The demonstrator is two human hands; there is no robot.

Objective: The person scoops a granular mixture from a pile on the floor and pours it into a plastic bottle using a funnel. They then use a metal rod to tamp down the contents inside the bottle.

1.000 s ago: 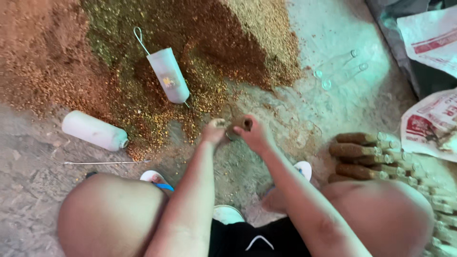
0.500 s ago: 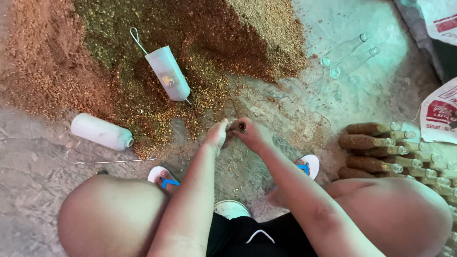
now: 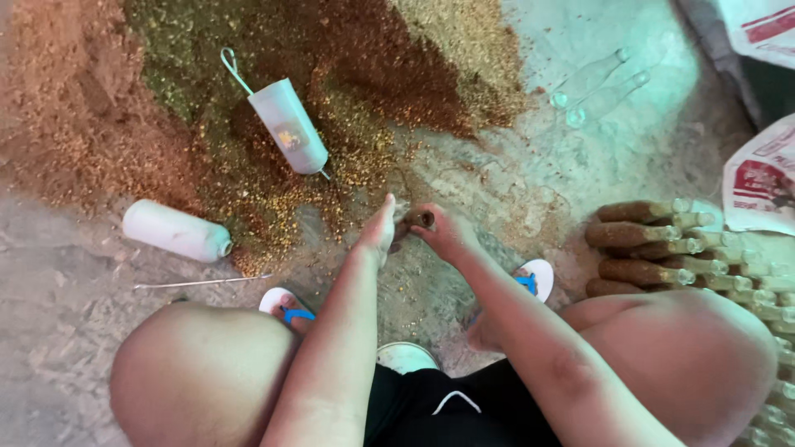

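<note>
I see a small brown-filled bottle [image 3: 416, 220] at frame centre, lying roughly level, mouth pointing left. It sits just above the floor at the lower edge of the loose brown-green granule heap [image 3: 331, 124].

ahead: loose grain pile [image 3: 273, 108] is blocking the far side, with a white scoop cup [image 3: 288, 126] lying in it
left: white bottle [image 3: 175, 231] and thin wire rod [image 3: 203, 281] are lying across the floor
right: filled bottle stack [image 3: 654, 248] is walling off that side
far right: two clear bottles [image 3: 598, 87] are lying apart
between: bare concrete floor [image 3: 505, 186] is staying passable beside the hands [image 3: 414, 225]
</note>
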